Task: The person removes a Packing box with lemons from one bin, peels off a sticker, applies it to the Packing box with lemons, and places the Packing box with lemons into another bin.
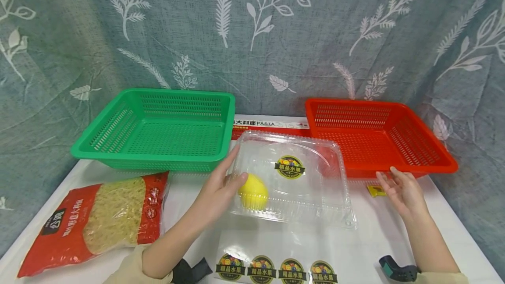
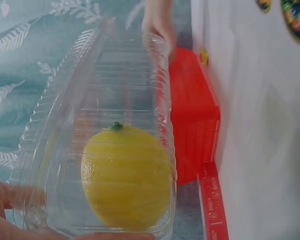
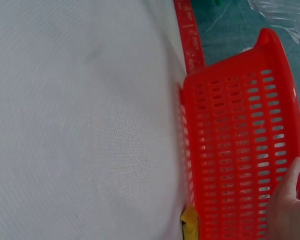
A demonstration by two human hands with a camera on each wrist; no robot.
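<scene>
My left hand grips the left end of a clear plastic fruit box, holding it raised and tilted above the table. A yellow lemon with a green stem end lies inside, near that hand. On the box's top is a round black-and-gold fruit sticker. My right hand is at the front rim of the red basket, its fingers loosely extended; whether they touch the rim I cannot tell. Beside those fingers, under the basket's front edge, lies a small yellow packet.
A green basket stands at the back left. In front of it lies a red bag of pasta. Between the baskets, a red-and-white pasta package lies at the back. A sheet of several fruit stickers is at the front.
</scene>
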